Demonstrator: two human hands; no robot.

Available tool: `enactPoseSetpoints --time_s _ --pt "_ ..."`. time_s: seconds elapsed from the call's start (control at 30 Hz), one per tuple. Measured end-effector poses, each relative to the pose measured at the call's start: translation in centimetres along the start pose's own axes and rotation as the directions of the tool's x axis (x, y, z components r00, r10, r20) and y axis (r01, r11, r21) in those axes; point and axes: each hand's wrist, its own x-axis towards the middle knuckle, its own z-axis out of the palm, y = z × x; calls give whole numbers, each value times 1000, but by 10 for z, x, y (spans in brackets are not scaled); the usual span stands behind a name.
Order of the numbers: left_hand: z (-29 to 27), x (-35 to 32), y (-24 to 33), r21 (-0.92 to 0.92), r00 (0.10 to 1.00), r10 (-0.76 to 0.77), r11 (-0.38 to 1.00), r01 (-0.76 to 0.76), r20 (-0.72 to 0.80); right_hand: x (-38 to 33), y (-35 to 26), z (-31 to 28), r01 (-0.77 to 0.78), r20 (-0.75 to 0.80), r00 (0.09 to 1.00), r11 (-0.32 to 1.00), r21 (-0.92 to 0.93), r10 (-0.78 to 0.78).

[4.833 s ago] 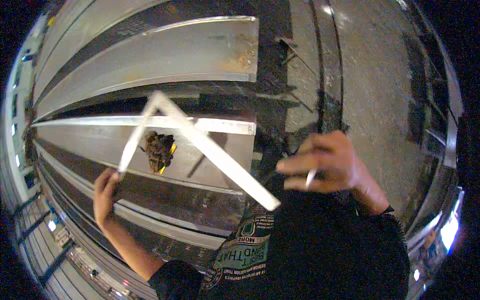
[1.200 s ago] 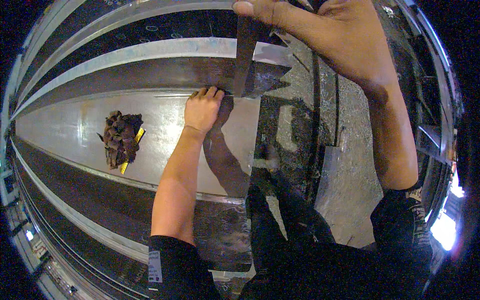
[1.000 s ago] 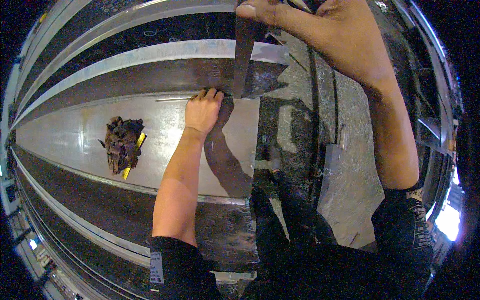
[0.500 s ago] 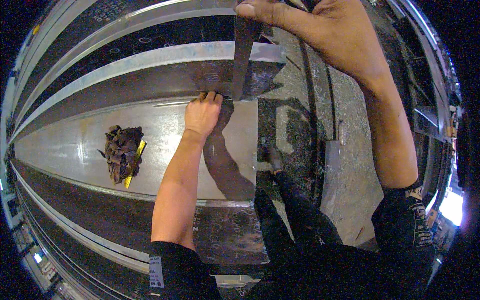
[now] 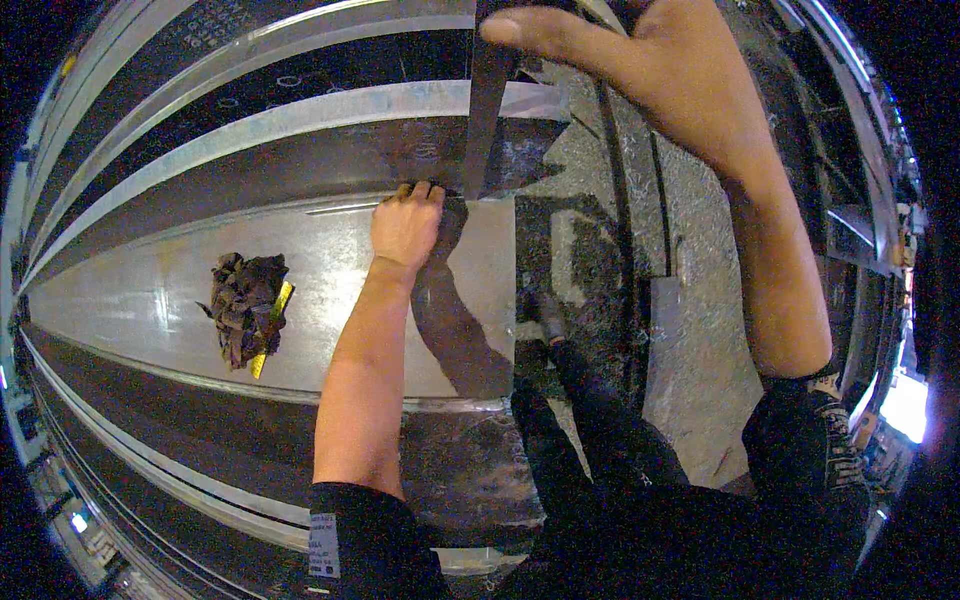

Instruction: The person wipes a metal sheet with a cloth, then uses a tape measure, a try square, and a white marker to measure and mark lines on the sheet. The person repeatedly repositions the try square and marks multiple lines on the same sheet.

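Head view, near to far. The person's dark trousers (image 5: pixel 600 450) and a shoe (image 5: pixel 548 315) stand on the gritty floor (image 5: pixel 700 400) at the cut end of a long steel beam (image 5: pixel 150 290). The beam lies flat, its broad pale face upward, running away to the left. On that face, well left of the hands, rests a crumpled dark glove (image 5: pixel 243 308) with a yellow marker (image 5: pixel 270 330) partly under it.

The left hand (image 5: pixel 405 225) reaches across the beam face to its far edge. Its fingers (image 5: pixel 420 190) are curled over that edge beside the foot of a square (image 5: pixel 485 110), a flat metal blade standing across the beam near its end. Whether they pinch the blade or only press the beam edge cannot be told; they are closed down, not spread.

The right hand (image 5: pixel 660 70) is high in the picture, thumb extended along the top of the blade, fingers wrapped behind it, holding the upper part firmly.

Judgement: the step in hand is seating the square against the far edge close to the beam end, to check or set a line. The next move calls for holding the blade tight to the edge without rocking, and freeing one hand to fetch the marker, which lies out of easy reach.
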Motion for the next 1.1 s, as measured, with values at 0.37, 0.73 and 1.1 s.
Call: enactPoseSetpoints --time_s 0.37,0.73,1.1 --pt "2 -4 -4 -16 998 25 1000 -26 -53 -212 81 115 -513 447 648 787 -342 616" --pt "3 -1 -6 29 988 104 994 -102 -112 -218 97 155 -405 281 826 860 -310 489" --pt "-2 -2 -5 12 996 88 996 -88 -30 -156 103 175 -509 59 757 643 -572 651"
